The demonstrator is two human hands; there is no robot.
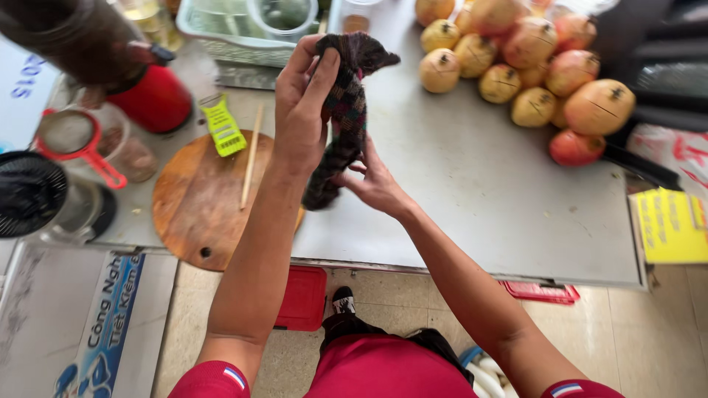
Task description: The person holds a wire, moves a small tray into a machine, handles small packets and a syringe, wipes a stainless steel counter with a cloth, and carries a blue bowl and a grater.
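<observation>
I see the grey metal desk (pixel 472 184) filling most of the view, with a heap of pomegranates (pixel 527 70) at its far right. Left of centre lies a round wooden board (pixel 195 203), a thin stick (pixel 251 156) and a green grater (pixel 222 125) on it. Above the desk's middle my left hand (pixel 302 110) has its fingers closed round the top of a dark twisted cloth (pixel 343 118); my right hand (pixel 376 184) pinches its lower end, fingers partly curled.
</observation>
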